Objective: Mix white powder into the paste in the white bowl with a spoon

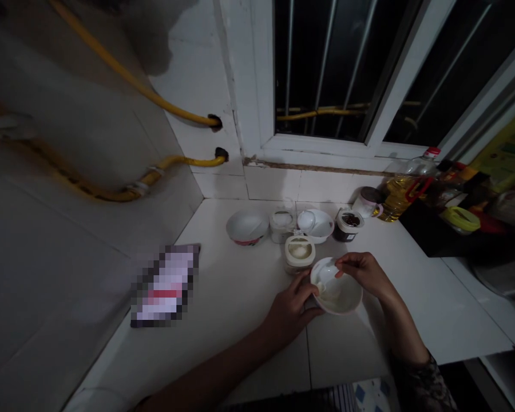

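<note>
A white bowl (349, 294) is tilted above the counter, with a little pale material low on its inner left side. My left hand (289, 309) grips the bowl's left rim, thumb at the edge and fingers around the outside. Over the bowl's upper rim, my right hand (363, 272) is closed in a pinch on what looks like a thin spoon handle, mostly hidden by the fingers. Just behind my left hand stands an open jar (299, 252) with pale contents.
Behind stand a larger bowl (248, 226), a small clear container (282, 223), a white bowl (324, 226) and a dark-filled jar (349, 223). An oil bottle (397, 197) and lidded mug (368, 203) are back right. A blurred-out device (167, 286) lies left.
</note>
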The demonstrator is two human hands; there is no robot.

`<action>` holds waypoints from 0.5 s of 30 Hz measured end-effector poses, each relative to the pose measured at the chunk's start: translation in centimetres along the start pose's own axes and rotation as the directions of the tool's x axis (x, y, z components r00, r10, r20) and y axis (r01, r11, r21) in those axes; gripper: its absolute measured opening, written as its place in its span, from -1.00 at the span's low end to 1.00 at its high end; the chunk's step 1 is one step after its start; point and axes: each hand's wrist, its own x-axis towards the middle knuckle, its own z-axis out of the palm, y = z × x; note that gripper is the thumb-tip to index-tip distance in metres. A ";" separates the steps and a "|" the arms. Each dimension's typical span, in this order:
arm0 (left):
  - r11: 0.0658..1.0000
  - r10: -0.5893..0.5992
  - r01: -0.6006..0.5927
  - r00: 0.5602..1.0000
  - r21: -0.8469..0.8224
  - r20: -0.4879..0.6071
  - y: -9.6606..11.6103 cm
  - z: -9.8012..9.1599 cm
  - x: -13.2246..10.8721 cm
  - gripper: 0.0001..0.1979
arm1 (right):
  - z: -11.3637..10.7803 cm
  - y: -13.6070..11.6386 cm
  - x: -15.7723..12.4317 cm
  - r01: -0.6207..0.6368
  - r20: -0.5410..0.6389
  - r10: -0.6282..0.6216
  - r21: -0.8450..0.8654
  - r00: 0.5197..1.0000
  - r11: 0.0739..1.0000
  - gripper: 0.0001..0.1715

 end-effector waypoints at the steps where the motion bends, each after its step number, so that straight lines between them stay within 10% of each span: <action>1: 1.000 -0.002 0.002 1.000 0.000 0.002 0.0 0.0 0.0 -0.80 | -0.1 0.0 0.0 -0.006 0.003 0.006 0.021 1.000 1.000 -0.75; 15: 1.000 0.017 -0.017 1.000 -0.016 0.003 -0.1 0.0 0.0 -0.80 | -2.3 -0.3 0.1 -0.106 -0.050 0.119 0.214 0.992 0.971 -0.63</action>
